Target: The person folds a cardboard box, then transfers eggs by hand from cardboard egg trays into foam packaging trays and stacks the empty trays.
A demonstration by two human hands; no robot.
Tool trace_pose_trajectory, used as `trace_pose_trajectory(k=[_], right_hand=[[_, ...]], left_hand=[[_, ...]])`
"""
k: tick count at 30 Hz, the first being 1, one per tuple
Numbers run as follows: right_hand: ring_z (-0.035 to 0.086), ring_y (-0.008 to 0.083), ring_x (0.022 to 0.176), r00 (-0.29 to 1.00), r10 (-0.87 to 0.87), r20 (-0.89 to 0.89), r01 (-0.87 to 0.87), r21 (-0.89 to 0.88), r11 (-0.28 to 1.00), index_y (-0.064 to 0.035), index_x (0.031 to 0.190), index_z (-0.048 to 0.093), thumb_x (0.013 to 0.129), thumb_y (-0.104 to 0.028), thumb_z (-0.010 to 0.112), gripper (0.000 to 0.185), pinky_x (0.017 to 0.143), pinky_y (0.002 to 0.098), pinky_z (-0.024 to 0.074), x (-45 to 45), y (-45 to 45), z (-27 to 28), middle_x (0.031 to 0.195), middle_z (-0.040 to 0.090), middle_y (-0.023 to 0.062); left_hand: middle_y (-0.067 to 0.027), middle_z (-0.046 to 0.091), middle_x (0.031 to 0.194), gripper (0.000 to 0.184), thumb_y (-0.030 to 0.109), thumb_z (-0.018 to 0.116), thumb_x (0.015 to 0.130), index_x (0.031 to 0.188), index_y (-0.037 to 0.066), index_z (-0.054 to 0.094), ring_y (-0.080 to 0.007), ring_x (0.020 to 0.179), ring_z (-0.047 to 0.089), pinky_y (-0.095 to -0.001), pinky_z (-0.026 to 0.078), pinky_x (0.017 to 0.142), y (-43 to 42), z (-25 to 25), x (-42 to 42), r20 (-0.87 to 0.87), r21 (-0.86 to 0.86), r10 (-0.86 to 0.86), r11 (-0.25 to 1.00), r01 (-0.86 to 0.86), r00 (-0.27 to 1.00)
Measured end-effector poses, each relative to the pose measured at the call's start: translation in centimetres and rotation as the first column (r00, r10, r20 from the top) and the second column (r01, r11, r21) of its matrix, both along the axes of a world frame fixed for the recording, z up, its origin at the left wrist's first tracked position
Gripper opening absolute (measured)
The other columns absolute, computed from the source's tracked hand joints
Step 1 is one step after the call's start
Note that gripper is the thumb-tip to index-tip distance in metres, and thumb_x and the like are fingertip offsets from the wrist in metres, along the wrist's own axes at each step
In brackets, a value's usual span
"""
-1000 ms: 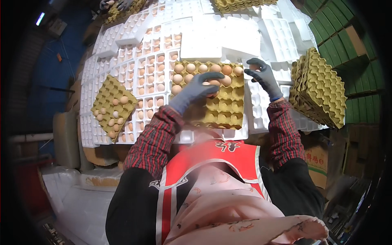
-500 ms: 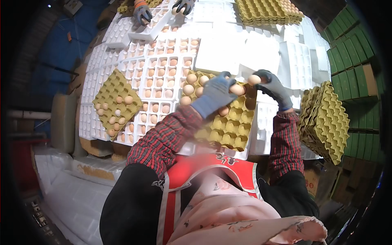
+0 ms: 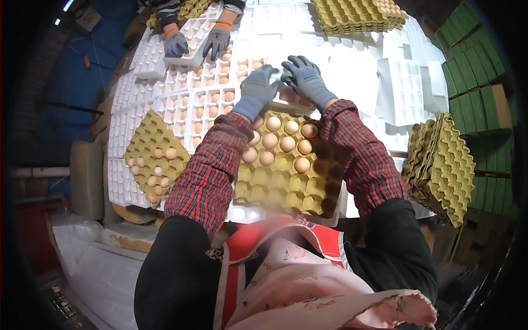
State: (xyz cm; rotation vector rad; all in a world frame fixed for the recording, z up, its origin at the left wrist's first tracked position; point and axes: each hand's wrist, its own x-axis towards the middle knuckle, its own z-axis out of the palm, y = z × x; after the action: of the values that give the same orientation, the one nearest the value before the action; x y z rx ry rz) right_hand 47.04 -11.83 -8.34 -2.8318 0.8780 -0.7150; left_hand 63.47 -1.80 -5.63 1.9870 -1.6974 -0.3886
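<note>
My left hand (image 3: 257,89), in a grey-blue glove, is over the white foam trays just beyond a yellow egg tray (image 3: 258,190); its fingers are smeared by motion and partly hidden. Beside it my right hand (image 3: 309,81), gloved alike, has its fingers stretched out and apart, pointing left, with no egg visible in it. Below and between the hands, shaded brown eggs (image 3: 287,95) show in part. Several pale brown eggs (image 3: 270,141) fill the far cups of the yellow tray between my forearms, while its near cups hold none.
White foam trays (image 3: 199,113) with eggs spread to the left. A smaller-looking yellow tray (image 3: 159,135) with several eggs lies on them. Stacked yellow trays (image 3: 440,165) stand right, more (image 3: 352,16) at the back. Another person's gloved hands (image 3: 217,39) hold a foam tray at upper left.
Both hands have moved forward from above the yellow tray to the foam trays beyond. Eggs earlier in both hands no longer show in them. The other person's hands have come lower into view.
</note>
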Motion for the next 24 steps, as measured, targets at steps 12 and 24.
trace_pose_trajectory(k=[12,24], right_hand=[[0.069,0.0244,0.095,0.989,-0.139,0.048,0.048,0.788,0.614,-0.0117,0.115,0.072,0.078,-0.026,0.08,0.041,0.083,0.0345,0.0552,-11.5,14.8,6.8,0.107,0.071,0.0107],[0.06,0.0129,0.088,0.639,-0.646,0.417,-0.382,0.902,0.204,-0.0038,0.103,0.062,0.08,-0.008,0.071,0.026,0.076,0.0265,0.0521,-16.3,18.7,4.4,0.095,0.06,0.0002]], left_hand=[[-0.0129,0.064,0.126,0.043,0.04,0.064,0.092,0.126,0.013,0.063,-0.0323,0.114,0.061,-0.0412,0.049,0.099,2.9,-0.3,-1.7,-0.034,-0.236,-0.262,0.94,0.247,0.965],[-0.0162,0.06,0.108,0.037,0.021,0.071,0.079,0.111,0.007,0.061,-0.0324,0.097,0.062,-0.0439,0.051,0.084,13.0,2.9,-5.1,-0.362,-0.118,-0.362,0.932,0.343,0.859]])
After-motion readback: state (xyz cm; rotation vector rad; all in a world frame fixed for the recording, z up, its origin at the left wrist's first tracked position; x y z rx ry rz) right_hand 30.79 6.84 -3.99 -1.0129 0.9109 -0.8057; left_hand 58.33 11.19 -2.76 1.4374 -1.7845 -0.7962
